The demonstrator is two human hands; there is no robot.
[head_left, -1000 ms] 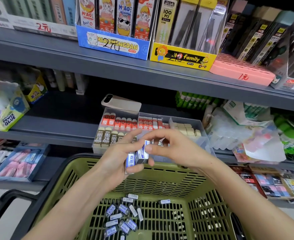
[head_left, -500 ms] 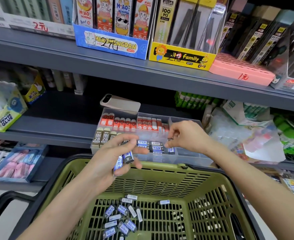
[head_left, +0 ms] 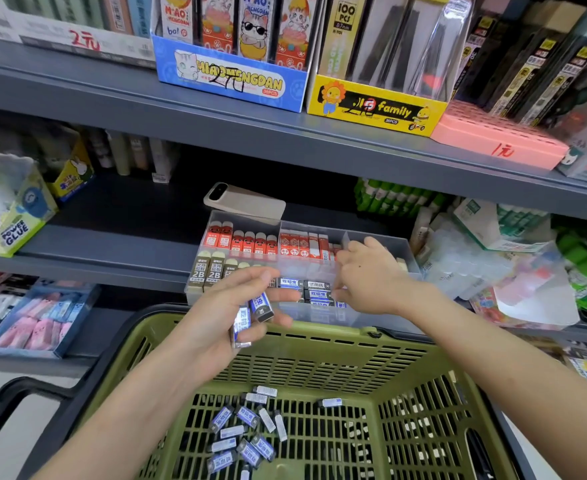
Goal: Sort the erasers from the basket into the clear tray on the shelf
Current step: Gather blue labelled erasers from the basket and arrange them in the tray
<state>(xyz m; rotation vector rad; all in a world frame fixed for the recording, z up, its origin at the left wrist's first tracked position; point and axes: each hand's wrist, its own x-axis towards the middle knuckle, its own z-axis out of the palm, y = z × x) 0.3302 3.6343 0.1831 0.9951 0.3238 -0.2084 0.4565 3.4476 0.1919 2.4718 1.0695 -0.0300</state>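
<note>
A green plastic basket [head_left: 319,348] sits low in the view, with several blue-and-black sleeved erasers [head_left: 247,431] loose on its floor. My left hand [head_left: 226,313] hovers over the basket's far rim and grips two such erasers [head_left: 254,313]. On the shelf behind stands the clear tray [head_left: 378,239] with rows of red, tan and blue-black erasers. My right hand [head_left: 368,275] reaches down into the tray's front row of blue-black erasers [head_left: 314,289], fingers curled; whether it pinches one is hidden.
A beige phone [head_left: 247,202] lies on the tray's back edge. A glue box [head_left: 11,216] stands at the left, plastic packets [head_left: 492,271] at the right. The upper shelf [head_left: 285,140] overhangs the tray. A blue box of pink items [head_left: 42,317] sits lower left.
My right hand took one eraser from the left hand, carried it right into the tray and now sits lower in the front row. The left hand sank slightly with two erasers.
</note>
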